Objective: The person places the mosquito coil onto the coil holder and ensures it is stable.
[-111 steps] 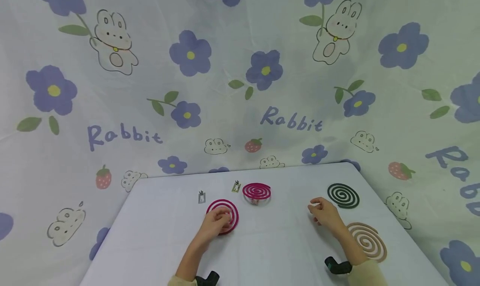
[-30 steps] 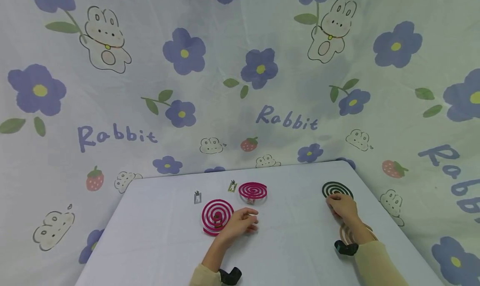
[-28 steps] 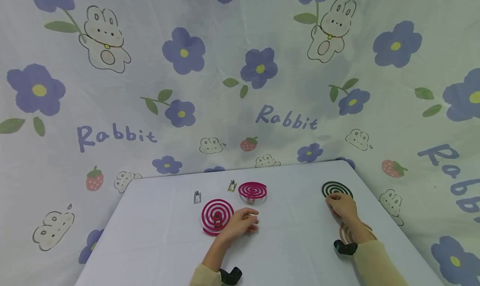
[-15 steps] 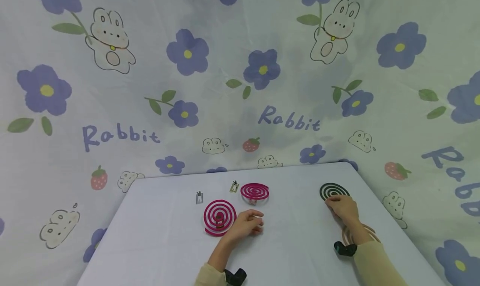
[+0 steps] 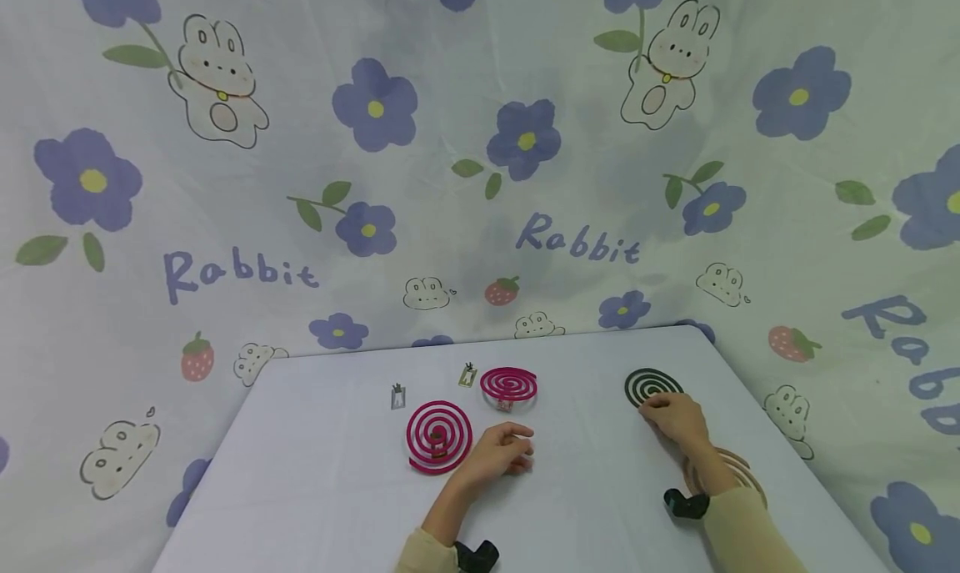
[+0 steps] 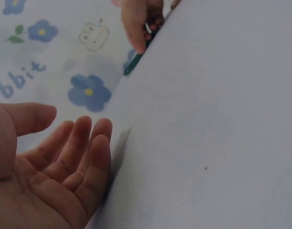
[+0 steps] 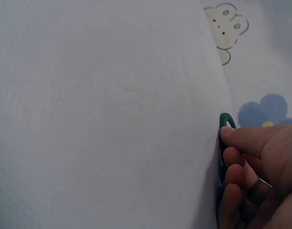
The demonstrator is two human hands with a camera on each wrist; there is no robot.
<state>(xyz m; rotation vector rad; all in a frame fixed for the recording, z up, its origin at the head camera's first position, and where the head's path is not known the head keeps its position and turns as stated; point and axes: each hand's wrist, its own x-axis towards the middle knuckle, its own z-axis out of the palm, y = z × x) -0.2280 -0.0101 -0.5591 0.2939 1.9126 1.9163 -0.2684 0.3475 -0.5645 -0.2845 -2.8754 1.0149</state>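
My right hand (image 5: 678, 421) pinches the near edge of a dark green mosquito coil (image 5: 647, 383) at the right of the table. In the right wrist view the thumb lies on the green coil (image 7: 225, 119), with the other fingers curled below. My left hand (image 5: 495, 454) hovers low over the table's middle, fingers loosely bent around nothing. Just left of it a magenta mosquito coil (image 5: 417, 439) sits over a small metal stand. Farther back, another magenta coil (image 5: 510, 374) rests raised on a support. Part of a brown coil (image 5: 738, 464) is hidden beneath my right forearm.
Two small metal coil stands, one silver (image 5: 398, 398) and one gold-toned (image 5: 467, 377), lie at the back left. The white-covered table (image 5: 315, 473) ends at a fabric backdrop (image 5: 450, 181) printed with rabbits and flowers.
My left hand has left the near magenta coil and shifted right. My right hand has reached the dark green coil, gripped it and drawn it slightly left.
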